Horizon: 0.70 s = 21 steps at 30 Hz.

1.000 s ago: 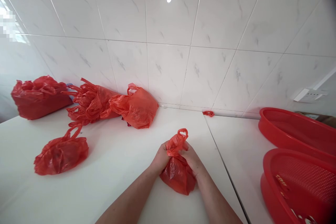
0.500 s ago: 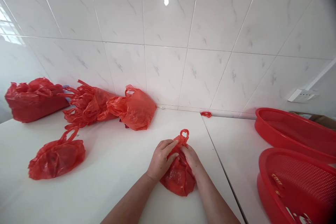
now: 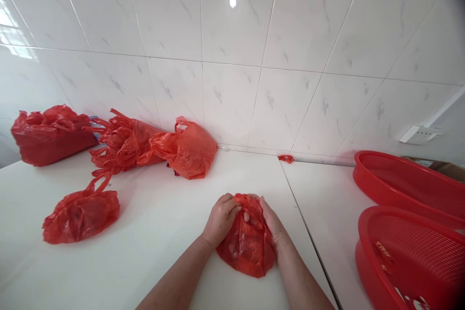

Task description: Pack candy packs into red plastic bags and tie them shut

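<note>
Red plastic bag [image 3: 247, 252] is held between both hands at 6 o'clock in view, over white table [image 3: 152, 232]. Upper part is bunched, lower part spread toward the wearer; contents can't be read through the plastic.

Left hand [image 3: 220, 218] is mostly closed: gathered plastic is pinched at the bag's 11 o'clock. Right hand [image 3: 271, 220] is half curled: the bag's 1 to 3 o'clock side is cupped, some fingers hidden by plastic. One fingertip shows at the front; owner can't be told.

Clock from the held bag, 12 toward tiled wall [image 3: 232, 101]: knotted red bag [image 3: 82, 215] is laid at 9, well apart. Crumpled bag bundle [image 3: 123, 143] and boxy red bag [image 3: 54, 140] are set at 10, rounded red bag [image 3: 194, 150] at 11, touching the bundle. Small red scrap [image 3: 286, 158] is left at 1. Perforated red basket [image 3: 376, 212] is placed at 3, with pale bits inside; red basin [image 3: 363, 181] is placed behind it.
</note>
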### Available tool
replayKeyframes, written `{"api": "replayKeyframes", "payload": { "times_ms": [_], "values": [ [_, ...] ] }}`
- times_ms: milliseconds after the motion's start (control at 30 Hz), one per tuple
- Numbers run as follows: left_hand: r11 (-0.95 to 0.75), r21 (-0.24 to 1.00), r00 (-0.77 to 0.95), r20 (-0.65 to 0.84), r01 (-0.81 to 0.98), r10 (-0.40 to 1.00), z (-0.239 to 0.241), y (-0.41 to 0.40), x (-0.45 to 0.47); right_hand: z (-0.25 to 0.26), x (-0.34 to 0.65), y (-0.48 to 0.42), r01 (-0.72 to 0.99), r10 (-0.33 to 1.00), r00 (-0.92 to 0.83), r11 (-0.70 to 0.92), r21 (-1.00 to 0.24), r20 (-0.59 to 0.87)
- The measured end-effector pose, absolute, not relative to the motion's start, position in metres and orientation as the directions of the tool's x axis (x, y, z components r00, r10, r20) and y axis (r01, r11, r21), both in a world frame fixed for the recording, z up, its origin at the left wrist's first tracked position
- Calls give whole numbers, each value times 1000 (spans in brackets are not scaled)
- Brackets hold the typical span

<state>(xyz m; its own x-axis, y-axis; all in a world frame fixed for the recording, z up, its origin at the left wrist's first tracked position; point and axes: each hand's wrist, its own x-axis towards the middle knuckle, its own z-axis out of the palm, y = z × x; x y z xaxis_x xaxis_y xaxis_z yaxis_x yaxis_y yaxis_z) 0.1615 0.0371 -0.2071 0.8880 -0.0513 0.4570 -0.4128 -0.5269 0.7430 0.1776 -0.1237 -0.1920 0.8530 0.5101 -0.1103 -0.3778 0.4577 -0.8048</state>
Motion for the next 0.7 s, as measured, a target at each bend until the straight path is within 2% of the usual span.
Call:
{"api": "replayKeyframes", "payload": {
  "times_ms": [100, 200, 300, 400, 467, 567, 633, 700],
  "values": [
    [-441, 813, 900, 434, -380, 25, -207, 37, 161, -192, 179, -125, -376, 543, 836, 456, -807, -82],
    [-341, 881, 932, 361, -328, 36, -207, 36, 160, -189, 179, -124, -331, 529, 845, 418, -846, -69],
    [-282, 937, 974, 225, -206, 36, -207, 36, 160, -188, 181, -124, -293, 499, 862, 348, -891, -89],
    [-232, 958, 977, 192, -167, 89, -208, 35, 160, -193, 187, -124, -236, 474, 874, 233, -943, -102],
    [-188, 966, 973, 200, -177, 115, -209, 34, 160, -201, 192, -123, -139, 404, 911, 119, -983, -80],
    [-165, 970, 974, 198, -179, 111, -208, 31, 159, -213, 198, -119, -9, 212, 977, -47, -999, -19],
    [-186, 965, 976, 204, -187, 79, -208, 28, 156, -219, 201, -117, 15, 112, 994, -61, -998, 8],
    [-228, 951, 974, 221, -207, 38, -207, 25, 154, -221, 203, -116, 10, 76, 997, -17, -1000, 9]
  ]
}}
